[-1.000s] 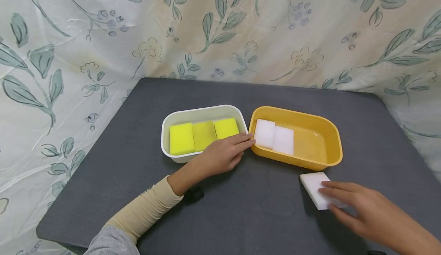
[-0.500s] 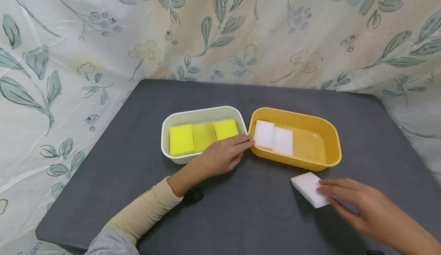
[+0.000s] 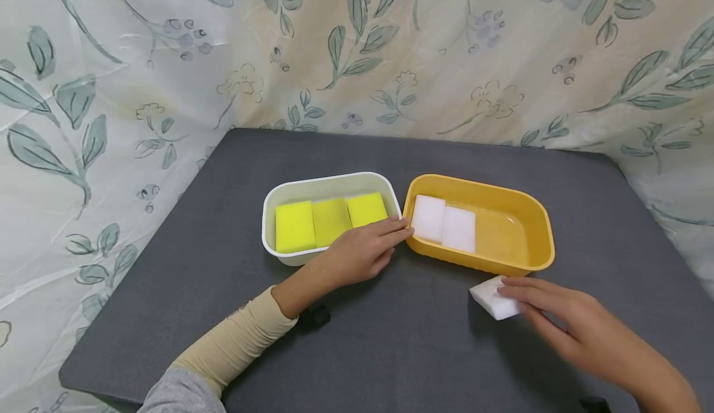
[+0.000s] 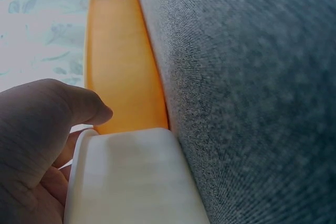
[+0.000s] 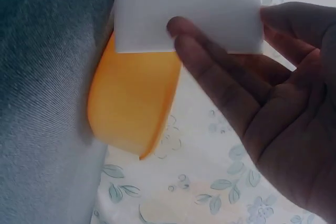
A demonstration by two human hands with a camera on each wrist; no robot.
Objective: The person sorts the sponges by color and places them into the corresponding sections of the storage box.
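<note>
My right hand [image 3: 577, 326] pinches a white sponge block [image 3: 495, 298] between thumb and fingers, just in front of the yellow tub [image 3: 521, 263]. In the right wrist view the sponge [image 5: 152, 11] appears broad side on, with fingertips on its face. My left hand [image 3: 362, 248] lies over the near right corner of the white tub [image 3: 304, 256], its fingers stretched to the yellow tub's left rim. The left wrist view shows its thumb [image 4: 92, 106] above the white tub's end. Yellow sponges [image 3: 294, 227] sit in the white tub; two white sponges [image 3: 459, 229] lie at the yellow tub's left end.
Both tubs stand side by side on a dark grey table [image 3: 390, 351]. A floral cloth [image 3: 357, 47] hangs behind the table and along its sides. A small black object [image 3: 314, 317] shows beneath the left wrist.
My right hand has carried the white sponge a little left and forward, closer to the yellow tub, and its angle has turned. The left hand keeps its place.
</note>
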